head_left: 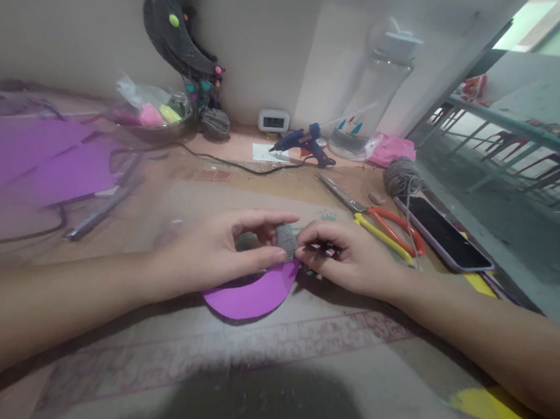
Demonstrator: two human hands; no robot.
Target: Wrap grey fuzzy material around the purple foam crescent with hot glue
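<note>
A purple curved piece (250, 300), looking like a ring or crescent of paper or foam, lies low over the table's middle. Grey yarn (285, 240) is wound round part of it near its right end. My left hand (236, 245) grips this wound part between thumb and fingers. Close by on the right, my right hand (345, 253) has its fingers curled at the edge of the winding. Between those fingers shows a small dark, shiny bundle (323, 249) whose kind I cannot make out. The far side of the purple piece is hidden behind my left hand.
Scissors (346, 196), a phone (447, 234) and a grey yarn ball (402, 177) lie right. Behind stand a blue glue gun (300, 141), a small clock (273, 121) and a bottle (375, 93). Purple sheets (40, 157) spread left; a dark crescent ornament (172, 25) hangs on the wall.
</note>
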